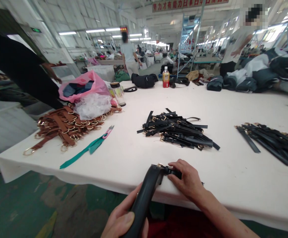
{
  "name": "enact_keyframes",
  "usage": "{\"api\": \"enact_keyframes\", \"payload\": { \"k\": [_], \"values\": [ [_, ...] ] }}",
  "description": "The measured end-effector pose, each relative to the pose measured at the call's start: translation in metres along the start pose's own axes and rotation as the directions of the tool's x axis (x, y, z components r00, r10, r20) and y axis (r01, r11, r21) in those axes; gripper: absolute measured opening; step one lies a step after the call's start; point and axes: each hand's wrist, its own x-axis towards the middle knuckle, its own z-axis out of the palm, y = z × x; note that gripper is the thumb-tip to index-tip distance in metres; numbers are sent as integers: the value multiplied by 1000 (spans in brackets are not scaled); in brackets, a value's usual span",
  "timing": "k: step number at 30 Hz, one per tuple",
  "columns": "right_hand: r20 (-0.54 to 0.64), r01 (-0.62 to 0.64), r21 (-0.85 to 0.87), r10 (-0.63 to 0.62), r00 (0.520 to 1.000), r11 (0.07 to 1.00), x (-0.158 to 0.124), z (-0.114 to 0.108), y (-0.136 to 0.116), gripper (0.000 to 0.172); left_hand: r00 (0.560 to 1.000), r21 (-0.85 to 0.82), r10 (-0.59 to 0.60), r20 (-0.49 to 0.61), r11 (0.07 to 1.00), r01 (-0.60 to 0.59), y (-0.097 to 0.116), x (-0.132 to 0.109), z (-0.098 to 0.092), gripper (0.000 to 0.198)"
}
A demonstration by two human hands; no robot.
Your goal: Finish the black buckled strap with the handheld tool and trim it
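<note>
- A white-covered table (124, 145) spread out in front of the hands, in a large workroom.
- The left hand (124, 216) was closed around a wide black strap (145, 193), thumb laid over its face.
- The right hand (187, 178) pinched a narrow black strap (175, 172) between thumb and fingers, close to a gold buckle (160, 165).
- The wide strap rose forward out of the left hand, its far end bending over beside the right hand's fingertips at the table's near edge.
- It looked light, springy and tough, stiff enough to keep its curve, with a smooth face that might slip; the broad body seemed the surest hold, the narrow strap next to the buckle a good pinch point.
- Ahead of the hands lay a pile of black straps (178, 129); rightward, a second pile (272, 140); leftward, a pink-handled tool (107, 131) with a teal strip (91, 147).
- Farther left were brown straps (61, 124) with metal rings, a pink bag (84, 84) behind them.
- Well beyond both hands stood a bottle (166, 78).
</note>
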Motion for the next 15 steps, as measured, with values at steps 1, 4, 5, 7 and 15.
{"api": "enact_keyframes", "payload": {
  "k": [1,4,5,7,15],
  "values": [
    [6,3,-4,-3,1000,1000,0,0,1,31,1000,-6,-10,5,1000,11,3,1,4,63],
    [38,6,-27,-5,999,1000,-1,0,1,38,999,18,-1,38,1000,0,10,6,18,64],
    [46,6,-38,-4,999,999,-1,0,0,39,999,28,13,48,1000,-14,12,8,22,64],
    [53,6,-60,-3,999,998,-1,-1,-1,38,998,36,33,59,999,-35,14,11,27,64],
    [36,73,-116,-69,997,991,-4,0,-3,34,992,62,123,-23,991,-121,13,10,27,52]
  ]
}}
